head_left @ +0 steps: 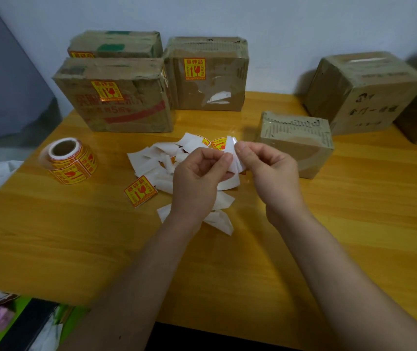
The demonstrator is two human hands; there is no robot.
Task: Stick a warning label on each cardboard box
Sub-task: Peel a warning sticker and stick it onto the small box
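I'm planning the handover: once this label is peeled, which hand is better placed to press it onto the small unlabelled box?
Probably the right hand: it pinches the label right beside the small box, while the left hand sits farther away.

Camera: one camera only, worn on the person's head.
Facing: it looks forward and down at the yellow table [75, 236].
Closeness: it is close to the table; both forearms reach in from the bottom edge, and the left hand [197, 178] and right hand [265, 171] sit near the middle of the picture, above the table.
Far side: the cardboard boxes [116, 97] stand along the table's back edge, against the wall [278, 21].
Lens: wide, so the table's edges look bent.
Low corner: past the table's near left edge, a bit of floor clutter shows.
Shared part: there is no second view to share with.
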